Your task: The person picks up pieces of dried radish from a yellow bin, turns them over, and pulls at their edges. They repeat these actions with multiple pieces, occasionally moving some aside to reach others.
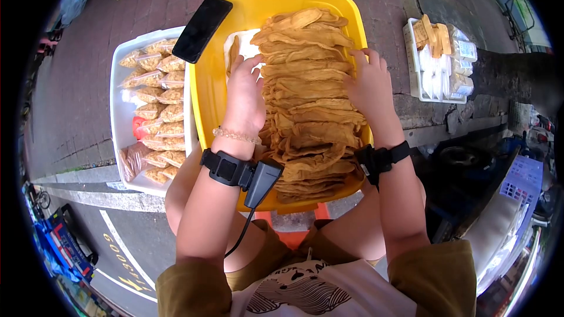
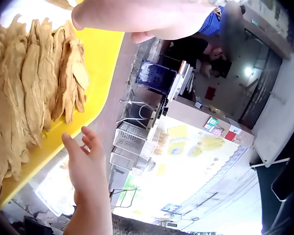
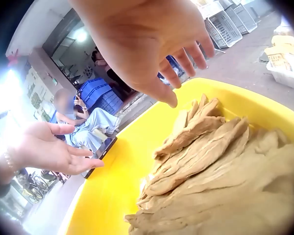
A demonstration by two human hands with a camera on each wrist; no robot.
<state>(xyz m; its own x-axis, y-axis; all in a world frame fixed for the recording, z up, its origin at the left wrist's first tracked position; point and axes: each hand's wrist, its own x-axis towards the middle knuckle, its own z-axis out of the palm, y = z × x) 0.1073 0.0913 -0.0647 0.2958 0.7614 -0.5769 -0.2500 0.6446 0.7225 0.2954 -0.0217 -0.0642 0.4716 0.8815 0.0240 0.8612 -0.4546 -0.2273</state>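
Observation:
A yellow tub (image 1: 208,111) stands before the person, packed with a long row of flat, wrinkled brown strips (image 1: 308,105) that look like dried food. One separate strip (image 1: 232,58) lies on white paper at the tub's far left. Over the left part of the tub hangs the left hand (image 1: 245,97), fingers loosely extended and nothing in its grasp. The right hand (image 1: 373,97) is at the tub's right side beside the row, its fingers spread and holding nothing in the right wrist view. Both hands wear a strapped camera.
A black phone (image 1: 202,29) rests on the tub's far left corner. Left of it, a white tray (image 1: 116,105) holds several bagged snacks. A white crate (image 1: 413,70) with packages stands far right. In the right wrist view, a seated person (image 3: 76,117) is near blue crates (image 3: 100,93).

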